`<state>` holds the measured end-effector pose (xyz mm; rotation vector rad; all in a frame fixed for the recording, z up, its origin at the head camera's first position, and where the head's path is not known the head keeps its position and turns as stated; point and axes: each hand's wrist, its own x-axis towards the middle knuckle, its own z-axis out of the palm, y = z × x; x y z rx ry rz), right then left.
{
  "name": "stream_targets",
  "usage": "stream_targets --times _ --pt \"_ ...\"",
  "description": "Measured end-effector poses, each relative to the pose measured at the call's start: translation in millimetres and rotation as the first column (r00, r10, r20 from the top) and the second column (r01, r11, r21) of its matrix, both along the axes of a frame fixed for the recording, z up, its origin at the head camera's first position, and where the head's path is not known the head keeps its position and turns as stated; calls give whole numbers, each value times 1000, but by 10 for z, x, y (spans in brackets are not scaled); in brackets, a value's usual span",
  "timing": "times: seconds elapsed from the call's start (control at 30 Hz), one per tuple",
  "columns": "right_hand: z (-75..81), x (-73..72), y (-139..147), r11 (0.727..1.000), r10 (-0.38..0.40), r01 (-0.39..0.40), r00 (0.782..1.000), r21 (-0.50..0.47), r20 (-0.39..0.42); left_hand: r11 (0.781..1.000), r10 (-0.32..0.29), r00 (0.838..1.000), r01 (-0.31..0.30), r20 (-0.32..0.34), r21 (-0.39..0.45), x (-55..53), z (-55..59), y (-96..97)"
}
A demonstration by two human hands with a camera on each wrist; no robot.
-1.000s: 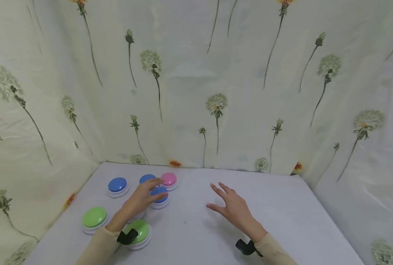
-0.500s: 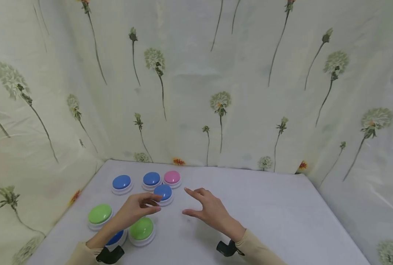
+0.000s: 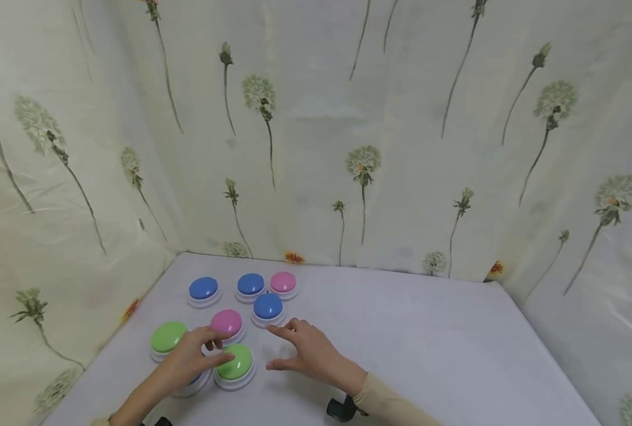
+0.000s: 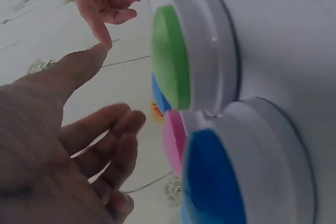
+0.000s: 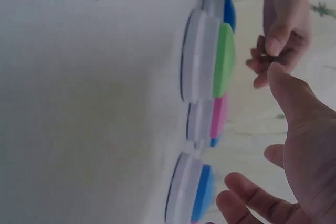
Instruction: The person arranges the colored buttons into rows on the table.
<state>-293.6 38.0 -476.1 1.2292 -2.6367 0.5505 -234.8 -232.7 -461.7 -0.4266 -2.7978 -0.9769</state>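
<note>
Several push buttons with coloured domes and round white bases stand on the white table. My left hand (image 3: 190, 352) hovers over the near ones, fingers loosely bent and holding nothing. Its thumb overlaps the near green button (image 3: 237, 365) in the head view, and its fingertips lie by a pink button (image 3: 226, 321). A blue button (image 4: 212, 177) under that hand is mostly hidden in the head view. My right hand (image 3: 318, 360), thumb and index finger spread, is just right of the green button; its index fingertip overlaps the base of another blue button (image 3: 268, 306). It also holds nothing.
Another green button (image 3: 168, 336) stands left of my left hand. Along the back are two blue buttons, one at the left (image 3: 203, 288) and one in the middle (image 3: 250, 284), beside a pink one (image 3: 283, 282). A dandelion-print curtain (image 3: 305, 148) encloses the table (image 3: 417, 343).
My right hand has moved left, from over the bare right part of the table to beside the green button. My left hand has drawn back nearer, uncovering the far buttons. The view has shifted slightly.
</note>
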Motion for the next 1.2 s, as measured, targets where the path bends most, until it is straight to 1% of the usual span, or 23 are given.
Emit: stream_targets --times 0.07,0.13,0.2,0.27,0.37,0.47,0.53,0.63,0.77,0.9,1.0,1.07,1.13,1.2 --pt "-45 -4 -44 999 12 -12 1000 35 -1 994 36 999 -37 -7 -100 10 -31 -18" --pt "-83 -11 -100 998 29 -28 1000 61 -7 978 67 998 -68 -14 -196 25 -58 -28" --pt "-124 -24 -161 996 47 -46 999 77 -7 958 81 997 -82 -16 -276 42 -84 -33" --pt "-168 -40 -225 994 66 -65 998 85 -6 941 68 997 -74 -30 -332 51 -121 -37" --pt "-239 -65 -310 992 80 -81 997 93 21 922 26 997 -50 -68 -385 51 -193 -32" --pt "-310 -88 -377 990 89 -93 995 104 41 903 -4 992 -49 -124 -426 39 -259 -14" --pt "-340 -99 -414 990 98 -104 993 99 61 891 -12 988 -59 -153 -449 30 -289 2" --pt "-363 -108 -459 990 105 -114 989 87 102 876 -11 986 -72 -169 -477 24 -317 22" --pt "-364 -112 -497 989 117 -131 979 71 165 874 2 987 -80 -160 -479 26 -333 24" --pt "-345 -107 -527 988 121 -138 970 67 210 879 19 990 -82 -139 -469 27 -323 15" --pt "-330 -100 -541 988 116 -134 970 72 213 883 17 991 -78 -134 -464 29 -323 5" --pt "-325 -93 -540 988 117 -135 973 77 198 884 16 991 -75 -131 -462 31 -332 -1" --pt "-327 -86 -538 987 120 -136 976 83 181 886 19 992 -72 -121 -458 37 -338 -4" --pt "-330 -77 -532 986 124 -140 978 88 167 890 29 995 -68 -94 -450 39 -338 -3"
